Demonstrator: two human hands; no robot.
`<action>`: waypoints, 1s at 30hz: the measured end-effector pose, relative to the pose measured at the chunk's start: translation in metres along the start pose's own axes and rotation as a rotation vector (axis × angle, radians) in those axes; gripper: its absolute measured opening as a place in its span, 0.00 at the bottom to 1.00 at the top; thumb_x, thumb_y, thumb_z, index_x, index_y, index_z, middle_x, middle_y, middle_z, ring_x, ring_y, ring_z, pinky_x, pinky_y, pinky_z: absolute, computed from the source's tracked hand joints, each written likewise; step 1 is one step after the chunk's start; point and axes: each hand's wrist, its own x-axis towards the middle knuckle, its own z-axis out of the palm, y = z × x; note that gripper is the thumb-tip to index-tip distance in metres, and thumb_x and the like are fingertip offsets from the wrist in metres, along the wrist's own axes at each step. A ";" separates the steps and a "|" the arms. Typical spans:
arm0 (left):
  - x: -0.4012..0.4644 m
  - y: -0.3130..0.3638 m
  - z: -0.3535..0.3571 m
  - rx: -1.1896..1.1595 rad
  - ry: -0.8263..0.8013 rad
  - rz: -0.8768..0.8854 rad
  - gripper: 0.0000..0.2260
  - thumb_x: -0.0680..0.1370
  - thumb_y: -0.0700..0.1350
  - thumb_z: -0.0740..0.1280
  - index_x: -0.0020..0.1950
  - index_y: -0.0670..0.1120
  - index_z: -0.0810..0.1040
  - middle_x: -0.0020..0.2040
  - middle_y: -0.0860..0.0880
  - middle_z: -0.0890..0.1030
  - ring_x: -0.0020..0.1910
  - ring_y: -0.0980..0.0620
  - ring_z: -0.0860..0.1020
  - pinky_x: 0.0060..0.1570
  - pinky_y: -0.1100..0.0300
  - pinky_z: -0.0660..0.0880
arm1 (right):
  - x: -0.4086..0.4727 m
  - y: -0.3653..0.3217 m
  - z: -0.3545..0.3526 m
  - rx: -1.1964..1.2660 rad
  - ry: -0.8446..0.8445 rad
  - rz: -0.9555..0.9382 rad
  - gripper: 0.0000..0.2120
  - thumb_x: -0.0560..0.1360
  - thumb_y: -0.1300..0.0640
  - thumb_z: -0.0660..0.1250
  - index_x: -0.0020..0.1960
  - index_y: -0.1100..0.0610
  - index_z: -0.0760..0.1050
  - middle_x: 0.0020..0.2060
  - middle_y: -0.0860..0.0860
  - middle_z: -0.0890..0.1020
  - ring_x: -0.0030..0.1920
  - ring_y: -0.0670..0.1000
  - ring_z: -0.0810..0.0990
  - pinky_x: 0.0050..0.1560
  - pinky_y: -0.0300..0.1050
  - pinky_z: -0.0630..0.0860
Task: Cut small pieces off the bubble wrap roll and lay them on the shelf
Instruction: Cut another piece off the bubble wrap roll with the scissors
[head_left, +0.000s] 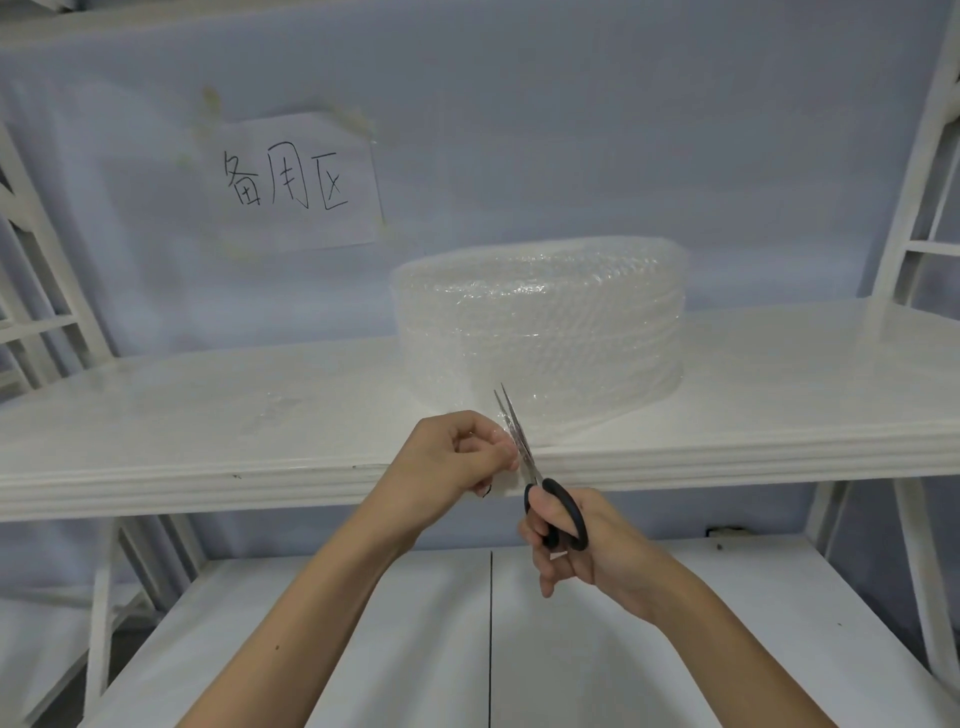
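Nearest, at six o'clock, a lower shelf board runs under two bare forearms reaching forward. At about five o'clock from the centre, the right hand is clenched through the black loops of a pair of scissors, whose blades point up toward twelve o'clock and look nearly closed. Just to their nine o'clock side, touching the blades, the left hand has its fingers pinched on a small clear flap of bubble wrap at the front lip of the shelf.

Beyond the hands, at one o'clock from them, the bubble wrap roll stands on end on the shelf, a wide, low, cloudy drum, its loose tail trailing forward to the pinched flap. Farther left on the shelf, at ten o'clock from the hands, a faint clear patch may be a piece already laid down; it is too pale to be sure.

Judging by its look, the wrap is very light, soft and floppy, and slick enough to slide between blades, so it wants holding taut close beside the cut line. The roll may shift if tugged.

Farthest, at eleven o'clock, a taped paper sign with handwritten characters hangs on the pale back wall.
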 end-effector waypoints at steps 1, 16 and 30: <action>0.000 0.000 -0.001 -0.001 0.006 0.000 0.04 0.76 0.36 0.70 0.41 0.42 0.80 0.36 0.48 0.84 0.27 0.56 0.73 0.32 0.66 0.73 | 0.001 -0.001 0.001 -0.005 -0.001 -0.004 0.19 0.73 0.46 0.66 0.35 0.60 0.70 0.31 0.51 0.73 0.27 0.51 0.71 0.33 0.47 0.78; -0.002 0.005 -0.006 0.022 -0.014 -0.013 0.02 0.75 0.37 0.70 0.43 0.41 0.80 0.37 0.46 0.84 0.32 0.51 0.75 0.35 0.64 0.76 | 0.000 -0.007 0.002 0.013 -0.027 0.017 0.19 0.72 0.44 0.67 0.35 0.59 0.69 0.32 0.53 0.72 0.29 0.52 0.70 0.34 0.47 0.79; -0.004 0.019 -0.005 0.139 -0.005 -0.013 0.13 0.80 0.48 0.65 0.40 0.42 0.81 0.33 0.54 0.83 0.30 0.54 0.76 0.34 0.64 0.75 | -0.005 -0.008 0.005 0.008 -0.004 0.028 0.19 0.72 0.43 0.67 0.33 0.57 0.72 0.33 0.54 0.72 0.28 0.51 0.71 0.35 0.49 0.79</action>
